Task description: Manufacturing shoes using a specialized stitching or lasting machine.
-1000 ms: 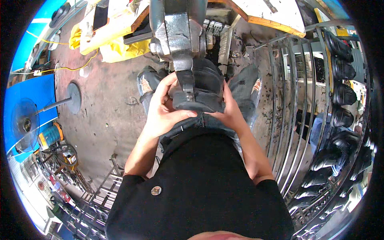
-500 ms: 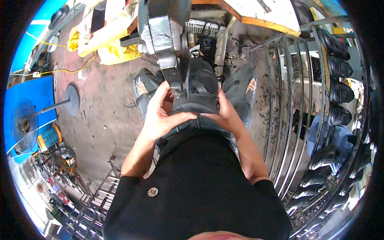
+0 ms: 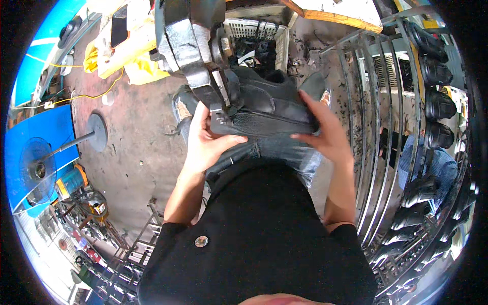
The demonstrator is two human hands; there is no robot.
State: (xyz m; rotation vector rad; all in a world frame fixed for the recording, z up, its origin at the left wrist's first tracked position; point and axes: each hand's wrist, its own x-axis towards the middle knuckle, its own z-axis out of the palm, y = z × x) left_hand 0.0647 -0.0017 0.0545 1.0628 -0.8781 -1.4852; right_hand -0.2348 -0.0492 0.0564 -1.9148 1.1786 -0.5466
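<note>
A black shoe (image 3: 269, 104) lies sideways between my hands, above my lap, its side and part of its opening showing. My left hand (image 3: 206, 140) grips the left end, thumb along the lower edge and fingers partly hidden behind it. My right hand (image 3: 328, 127) wraps round the other end, with its thumb under the lower edge. The narrow head of a dark metal sewing machine (image 3: 201, 66) comes down at the shoe's left part, close to my left fingers. Whether its tip touches the shoe I cannot tell.
Behind the machine stands a light plastic crate (image 3: 281, 48) with black scraps. A metal rack (image 3: 373, 127) with several black shoes (image 3: 439, 105) runs along the right. At left are a pedestal fan (image 3: 38, 170), a yellow cable (image 3: 101, 94) and a cluttered table (image 3: 132, 43).
The shoe has turned from end-on to lying sideways. My right hand has moved right with its end, and my left hand stays near the machine head. The whole view has shifted slightly.
</note>
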